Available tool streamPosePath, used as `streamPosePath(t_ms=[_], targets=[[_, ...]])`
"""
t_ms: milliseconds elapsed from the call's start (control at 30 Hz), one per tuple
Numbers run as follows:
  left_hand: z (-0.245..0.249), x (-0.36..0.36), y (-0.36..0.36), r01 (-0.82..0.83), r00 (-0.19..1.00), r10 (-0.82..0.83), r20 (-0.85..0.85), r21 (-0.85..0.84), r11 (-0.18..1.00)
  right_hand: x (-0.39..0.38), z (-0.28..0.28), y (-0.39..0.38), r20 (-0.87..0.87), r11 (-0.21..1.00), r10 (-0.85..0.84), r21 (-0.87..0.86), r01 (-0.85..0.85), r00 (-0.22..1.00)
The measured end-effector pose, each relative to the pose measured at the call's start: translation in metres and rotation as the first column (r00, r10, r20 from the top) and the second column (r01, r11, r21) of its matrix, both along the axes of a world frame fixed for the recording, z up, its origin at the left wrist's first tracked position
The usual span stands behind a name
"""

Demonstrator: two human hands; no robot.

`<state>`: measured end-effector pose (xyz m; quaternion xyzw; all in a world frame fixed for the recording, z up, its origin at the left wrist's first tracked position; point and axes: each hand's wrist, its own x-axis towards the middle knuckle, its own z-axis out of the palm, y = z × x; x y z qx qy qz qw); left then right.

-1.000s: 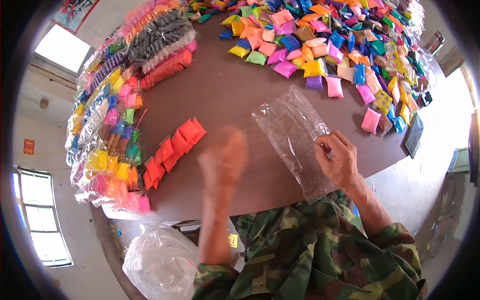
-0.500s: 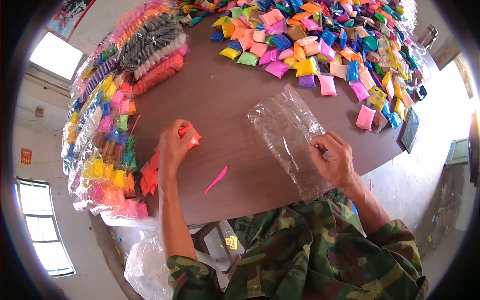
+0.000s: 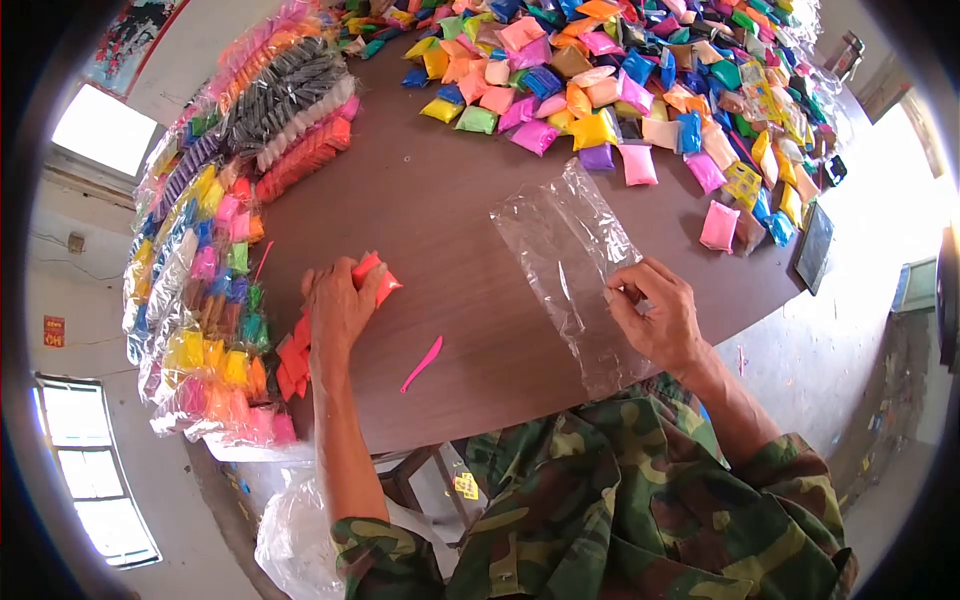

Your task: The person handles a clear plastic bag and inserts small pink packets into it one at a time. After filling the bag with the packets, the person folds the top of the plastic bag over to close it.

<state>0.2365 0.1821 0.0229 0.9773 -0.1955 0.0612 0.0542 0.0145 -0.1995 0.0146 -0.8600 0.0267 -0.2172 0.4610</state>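
My left hand (image 3: 338,308) is closed on a small coral-red packet (image 3: 380,283), which pokes out on its thumb side. The other fingers bend down toward the table at the left. Beside that wrist lie several more red packets (image 3: 293,358), partly covered by the hand and forearm. My right hand (image 3: 658,312) pinches the near right edge of a clear plastic bag (image 3: 560,265), which lies flat and wrinkled on the table. Between the two hands rests a pink plastic knife-shaped tool (image 3: 422,364).
A large heap of colourful packets (image 3: 600,90) covers the far right of the table (image 3: 450,220). Bagged rows of packets (image 3: 215,270) are stacked along the left edge. A dark flat device (image 3: 814,248) sits at the right edge. A thin pink stick (image 3: 265,260) lies by the rows.
My left hand has shifted, its fingers now reaching farther left while the red packet stays at the thumb side. My right hand still pinches the bag. The whole view has moved slightly.
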Motion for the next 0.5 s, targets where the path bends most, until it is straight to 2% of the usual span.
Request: streamPosePath(t_ms=[100, 200, 300, 400, 500], targets=[[0.023, -0.016, -0.023, 0.006, 0.995, -0.007, -0.104, -0.001, 1.0, 0.0, 0.001, 0.002, 0.003, 1.0, -0.016, 0.017, 0.016, 1.0], [0.019, -0.021, -0.023, 0.047, 0.999, -0.049, -0.01, -0.151, 0.987, 0.001, 0.001, 0.001, -0.001, 1.0, -0.009, 0.018, 0.009, 1.0], [0.034, -0.035, -0.023, 0.077, 0.993, -0.081, -0.081, -0.057, 0.995, -0.001, 0.001, 0.001, -0.027, 1.0, -0.001, 0.017, 0.001, 1.0], [0.042, -0.047, -0.024, 0.035, 0.984, -0.044, -0.174, -0.06, 0.998, -0.001, -0.001, 0.002, -0.035, 1.0, -0.007, 0.022, 0.008, 0.999], [0.042, -0.06, -0.026, 0.175, 0.985, -0.175, 0.002, -0.068, 0.982, -0.001, -0.004, 0.001, -0.043, 1.0, -0.019, 0.021, 0.019, 0.999]])
